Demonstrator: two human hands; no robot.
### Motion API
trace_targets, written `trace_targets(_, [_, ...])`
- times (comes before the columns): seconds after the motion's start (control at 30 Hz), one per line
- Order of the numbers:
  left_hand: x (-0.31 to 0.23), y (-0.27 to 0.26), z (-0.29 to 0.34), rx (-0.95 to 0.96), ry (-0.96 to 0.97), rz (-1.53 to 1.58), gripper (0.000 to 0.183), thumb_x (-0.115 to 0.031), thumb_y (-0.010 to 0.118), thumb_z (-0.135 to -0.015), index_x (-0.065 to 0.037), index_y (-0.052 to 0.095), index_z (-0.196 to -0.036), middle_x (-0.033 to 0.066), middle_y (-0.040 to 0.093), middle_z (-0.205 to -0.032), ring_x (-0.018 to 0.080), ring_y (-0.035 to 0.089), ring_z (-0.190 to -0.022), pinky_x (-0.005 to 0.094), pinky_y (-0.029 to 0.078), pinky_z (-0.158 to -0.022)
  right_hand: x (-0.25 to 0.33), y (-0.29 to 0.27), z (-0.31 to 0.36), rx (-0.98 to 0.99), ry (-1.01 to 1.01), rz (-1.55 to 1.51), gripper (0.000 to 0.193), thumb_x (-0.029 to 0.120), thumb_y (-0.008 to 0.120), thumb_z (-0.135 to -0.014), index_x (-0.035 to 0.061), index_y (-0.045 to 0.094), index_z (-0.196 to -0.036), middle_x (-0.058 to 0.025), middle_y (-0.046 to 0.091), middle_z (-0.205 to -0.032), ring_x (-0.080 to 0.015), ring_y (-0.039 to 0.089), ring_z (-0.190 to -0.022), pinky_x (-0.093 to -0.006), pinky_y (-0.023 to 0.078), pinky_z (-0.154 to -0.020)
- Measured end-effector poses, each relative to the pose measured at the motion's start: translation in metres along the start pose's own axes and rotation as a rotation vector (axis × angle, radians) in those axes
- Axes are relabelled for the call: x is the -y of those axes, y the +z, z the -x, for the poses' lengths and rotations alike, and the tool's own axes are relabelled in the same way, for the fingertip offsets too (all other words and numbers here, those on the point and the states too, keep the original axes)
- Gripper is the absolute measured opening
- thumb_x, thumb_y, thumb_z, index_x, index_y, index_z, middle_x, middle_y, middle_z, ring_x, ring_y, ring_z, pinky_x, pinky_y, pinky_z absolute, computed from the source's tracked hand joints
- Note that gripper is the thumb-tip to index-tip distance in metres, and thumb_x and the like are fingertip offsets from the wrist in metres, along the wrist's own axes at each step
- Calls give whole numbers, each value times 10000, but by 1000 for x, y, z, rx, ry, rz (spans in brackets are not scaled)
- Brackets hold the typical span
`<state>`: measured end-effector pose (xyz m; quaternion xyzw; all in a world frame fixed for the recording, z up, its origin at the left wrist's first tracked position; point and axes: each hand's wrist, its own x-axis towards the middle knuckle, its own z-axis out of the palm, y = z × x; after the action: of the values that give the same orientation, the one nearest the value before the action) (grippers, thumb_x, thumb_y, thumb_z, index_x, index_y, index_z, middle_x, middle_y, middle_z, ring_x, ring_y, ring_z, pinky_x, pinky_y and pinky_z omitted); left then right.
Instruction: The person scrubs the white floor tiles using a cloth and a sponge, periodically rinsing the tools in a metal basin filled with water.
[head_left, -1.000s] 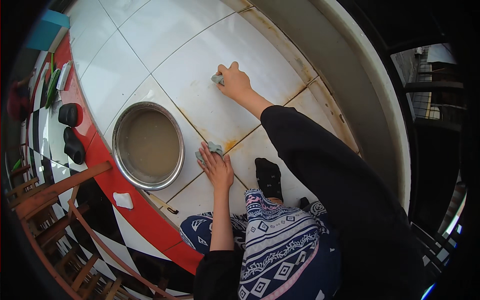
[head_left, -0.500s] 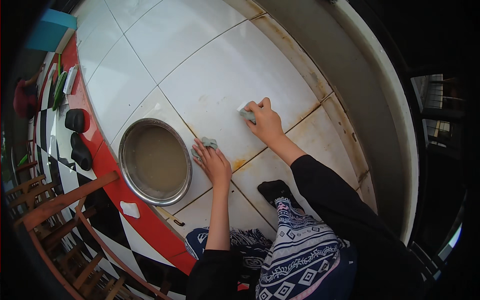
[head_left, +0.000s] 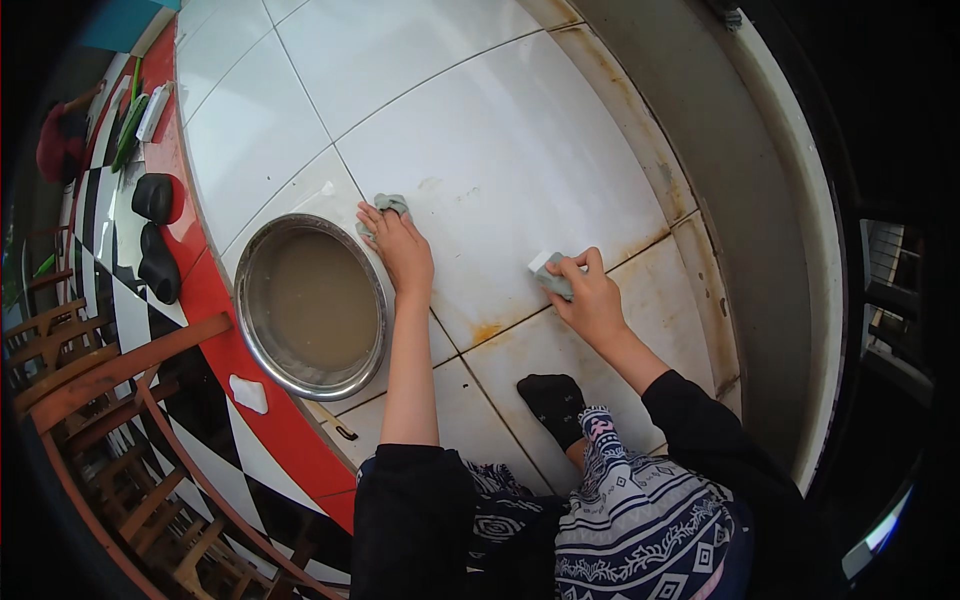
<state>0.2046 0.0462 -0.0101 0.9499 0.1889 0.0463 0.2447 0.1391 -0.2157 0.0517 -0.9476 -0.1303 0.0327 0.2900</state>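
On the white floor tiles (head_left: 500, 130), my left hand (head_left: 403, 255) presses down on a crumpled grey-green cloth (head_left: 391, 203), which pokes out past and between the fingers. It is just right of a round metal basin (head_left: 378, 340) that holds murky brownish water (head_left: 315, 295). Farther right, my right hand (head_left: 592, 302) pinches a small block, perhaps a sponge, grey-green with a white end (head_left: 551, 272), against the tile near a stained grout line. An orange-brown stain (head_left: 487, 331) marks the tile joint between the two hands.
Behind the basin's near side lies a thin-handled tool (head_left: 335, 422). A white piece (head_left: 248, 394) rests on the red border (head_left: 290, 450). Black shoes (head_left: 157, 262) and wooden chairs (head_left: 120, 400) stand left. My socked foot (head_left: 552, 405) is close; a low wall (head_left: 740, 200) runs right.
My left hand has slid the cloth away from me and a little left along the basin. My right hand has drawn its block nearer and to the right. The view has shifted slightly.
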Motion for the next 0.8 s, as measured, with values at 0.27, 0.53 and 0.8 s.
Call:
trace_targets(0.27, [-13, 15, -53, -68, 31, -11, 273, -140, 372, -977, 62, 446, -1145, 302, 149, -1495, 429, 123, -1403, 540, 115, -1121, 15, 8, -116, 16, 117, -179, 338, 134, 781, -696, 114, 606, -984, -84, 500, -927, -255, 593, -740, -355, 517, -625])
trace_targets(0.53, [-27, 26, -38, -46, 226, -22, 272, -115, 398, -954, 44, 493, -1154, 241, 263, -1485, 390, 217, -1393, 525, 165, -1119, -23, -33, -83, -157, 196, -363, 306, 161, 797, -713, 65, 638, -956, -55, 558, -899, -172, 571, -846, -303, 466, -766])
trace_targets(0.8, [-74, 52, 20, -30, 377, 20, 260, -76, 483, -906, 40, 527, -1135, 198, 331, -1467, 337, 286, -1378, 502, 220, -1110, -6, -34, -83, -165, 142, -382, 325, 150, 805, -703, 52, 646, -968, -56, 562, -895, -169, 567, -837, -290, 463, -761])
